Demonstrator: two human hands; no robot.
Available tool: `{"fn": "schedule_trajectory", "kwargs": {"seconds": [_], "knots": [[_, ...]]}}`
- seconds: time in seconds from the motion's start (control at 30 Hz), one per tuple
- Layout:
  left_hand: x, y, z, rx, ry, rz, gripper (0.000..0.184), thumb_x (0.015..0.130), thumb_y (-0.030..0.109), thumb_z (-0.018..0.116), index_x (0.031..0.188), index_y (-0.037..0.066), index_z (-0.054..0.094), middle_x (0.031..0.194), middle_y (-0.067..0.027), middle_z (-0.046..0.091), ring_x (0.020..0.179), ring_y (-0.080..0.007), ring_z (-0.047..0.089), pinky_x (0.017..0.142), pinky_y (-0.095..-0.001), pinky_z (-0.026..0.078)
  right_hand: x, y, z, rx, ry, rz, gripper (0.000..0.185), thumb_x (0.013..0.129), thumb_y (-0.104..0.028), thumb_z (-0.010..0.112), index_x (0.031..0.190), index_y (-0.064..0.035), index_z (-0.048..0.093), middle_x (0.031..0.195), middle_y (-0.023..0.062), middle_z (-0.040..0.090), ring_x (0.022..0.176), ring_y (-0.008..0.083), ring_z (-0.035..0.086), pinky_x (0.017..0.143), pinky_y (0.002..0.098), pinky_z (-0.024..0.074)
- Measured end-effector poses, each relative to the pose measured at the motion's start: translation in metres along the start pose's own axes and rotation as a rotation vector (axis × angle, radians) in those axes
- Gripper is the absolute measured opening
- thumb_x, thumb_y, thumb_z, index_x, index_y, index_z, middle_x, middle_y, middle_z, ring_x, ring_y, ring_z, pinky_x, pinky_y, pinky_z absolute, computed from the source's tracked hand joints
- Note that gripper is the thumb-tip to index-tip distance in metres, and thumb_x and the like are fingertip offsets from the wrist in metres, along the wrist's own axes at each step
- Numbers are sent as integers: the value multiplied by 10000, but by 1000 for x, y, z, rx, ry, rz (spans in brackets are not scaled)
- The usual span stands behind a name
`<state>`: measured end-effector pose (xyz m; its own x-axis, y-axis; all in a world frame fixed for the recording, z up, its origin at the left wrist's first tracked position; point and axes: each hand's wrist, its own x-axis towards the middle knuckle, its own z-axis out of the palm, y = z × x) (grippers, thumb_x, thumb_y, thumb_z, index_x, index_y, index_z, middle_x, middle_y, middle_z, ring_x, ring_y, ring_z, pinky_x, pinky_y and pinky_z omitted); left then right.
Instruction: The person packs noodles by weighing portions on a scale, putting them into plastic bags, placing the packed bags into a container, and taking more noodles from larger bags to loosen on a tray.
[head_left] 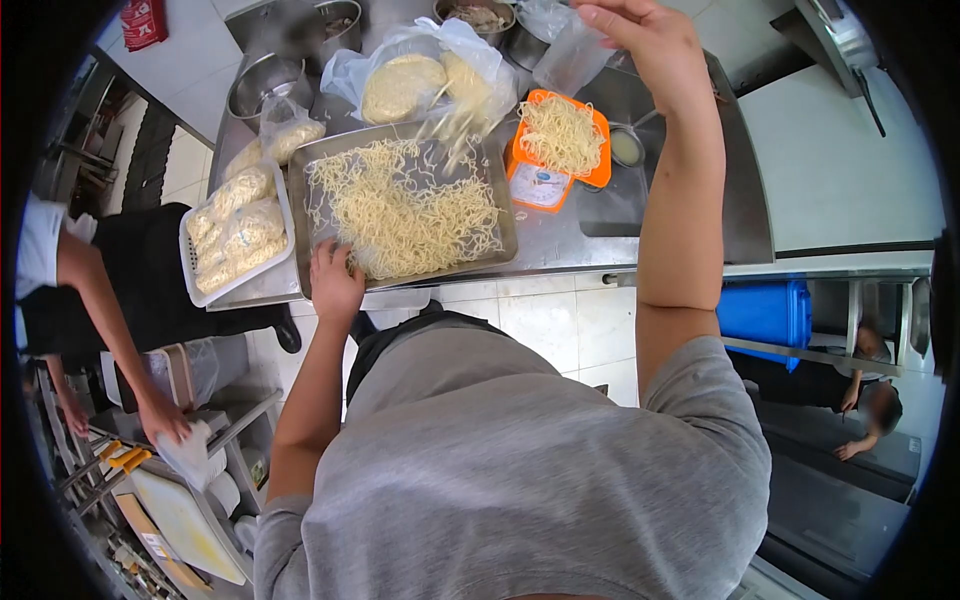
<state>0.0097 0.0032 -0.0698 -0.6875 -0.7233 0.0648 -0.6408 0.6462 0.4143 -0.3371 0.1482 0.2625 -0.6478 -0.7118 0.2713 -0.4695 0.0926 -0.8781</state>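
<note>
A shallow metal tray holds a loose spread of pale noodles. My left hand is at its front left corner, fingers curled over the rim beside the noodles. At the top right, my right hand is raised, its fingers closed on what looks like a clear plastic bag. Below that bag, more noodles fill an orange container on an orange kitchen scale. Motion-blurred noodles hang between the tray and an open plastic bag holding noodle bundles.
Bagged noodles fill a white basket left of the tray. Metal pots stand behind, and a small bowl sits right of the scale. At left, a co-worker's hand holds something white. Another person is at far right.
</note>
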Motion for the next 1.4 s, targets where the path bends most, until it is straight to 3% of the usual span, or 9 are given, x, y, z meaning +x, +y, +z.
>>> {"fn": "schedule_trajectory", "kwargs": {"seconds": [0.27, 0.3, 0.4, 0.63, 0.77, 0.87, 1.07, 1.23, 1.4], "knots": [[0, 1, -1, 13, 24, -4, 393, 726, 144, 606, 1112, 81, 576, 1291, -146, 438, 1252, -342, 364, 1039, -444, 315, 124, 162, -47, -1088, 240, -427, 346, 756, -214, 700, 1076, -93, 647, 859, 125, 674, 794, 268, 638, 734, 335, 489], [0, 3, -3, 14, 23, 0, 391, 729, 147, 610, 1112, 79, 574, 1288, -158, 442, 1237, -358, 378, 1035, -445, 321, 132, 155, -50, -968, -16, 19, 375, 740, -305, 701, 1079, -150, 658, 887, 138, 673, 857, 324, 634, 776, 372, 481], [0, 1, -2, 13, 27, -4, 399, 718, 143, 620, 1110, 79, 577, 1286, -150, 443, 1247, -343, 370, 1029, -450, 325, 160, 171, -71, -1014, 143, -103, 320, 773, -298, 687, 1039, -122, 675, 858, 78, 675, 796, 233, 638, 751, 315, 479], [19, 4, -11, -396, 116, -1, 534, 723, 172, 692, 1220, 85, 516, 1290, -143, 452, 1241, -315, 393, 1022, -432, 332, 112, 57, -68, -881, 760, -546, 271, 865, -206, 545, 995, 24, 607, 875, 235, 640, 844, 387, 616, 740, 416, 478], [59, 97, -79, -1092, -127, 4, 583, 793, 227, 700, 1302, 86, 451, 1334, -135, 428, 1218, -243, 421, 1000, -399, 344, 21, -17, -29, -511, 603, -345, 282, 816, -293, 669, 981, -65, 683, 813, 38, 657, 737, 133, 595, 717, 251, 457], [78, 155, -105, -1745, -401, -93, 497, 828, 186, 679, 1271, 68, 485, 1250, -101, 513, 1125, -174, 489, 944, -320, 377, -22, -9, 13, -178, 559, -270, 138, 820, -106, 657, 881, 17, 644, 742, -2, 639, 661, 62, 521, 617, 194, 411], [94, 168, -117, -1716, -308, -85, 293, 855, 179, 655, 1098, 32, 583, 1003, -1, 635, 985, -84, 540, 882, -252, 391, -74, 29, -20, 373, 869, -218, 77, 812, 3, 640, 886, 21, 651, 840, 75, 650, 762, 124, 601, 740, 245, 484], [117, 125, -119, -1838, -311, -164, 336, 917, 239, 560, 1212, 90, 496, 1187, -31, 567, 1078, -165, 541, 938, -384, 439, -137, 71, -132, 400, 1232, -308, 55, 887, -80, 589, 866, -29, 589, 845, 27, 605, 796, 99, 552, 713, 218, 435], [158, 179, -139, -1886, -426, -147, 317, 927, 241, 531, 1202, 88, 496, 1191, -41, 562, 1099, -195, 530, 984, -471, 426, -184, 77, -135, 326, 1063, 34, 181, 895, -147, 592, 1015, -14, 611, 895, 10, 612, 818, 70, 542, 729, 204, 434]]}}
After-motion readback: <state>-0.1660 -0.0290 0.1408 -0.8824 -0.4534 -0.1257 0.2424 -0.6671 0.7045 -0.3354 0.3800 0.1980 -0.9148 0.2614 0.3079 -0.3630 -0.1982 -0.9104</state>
